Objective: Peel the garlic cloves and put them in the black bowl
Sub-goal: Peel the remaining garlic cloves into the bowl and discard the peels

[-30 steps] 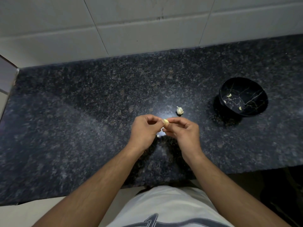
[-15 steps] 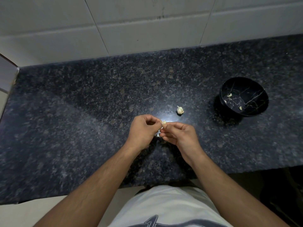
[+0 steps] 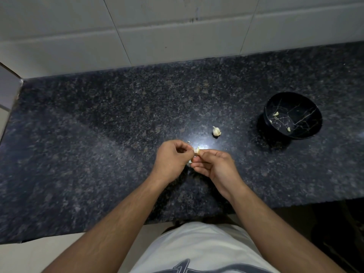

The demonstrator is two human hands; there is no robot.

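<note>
Both hands, left hand [image 3: 171, 162], right hand [image 3: 214, 167], pinching garlic clove [image 3: 196, 150], black bowl [image 3: 313, 128] well right, open countertop [image 3: 98, 134] left

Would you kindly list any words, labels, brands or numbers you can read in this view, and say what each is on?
None can be read.
The white shirt has a dark print at the bottom edge, cut off by the frame: illegible.
The black bowl shows only pale crack-like lines, no lettering.
The countertop and wall tiles carry no text.
</note>
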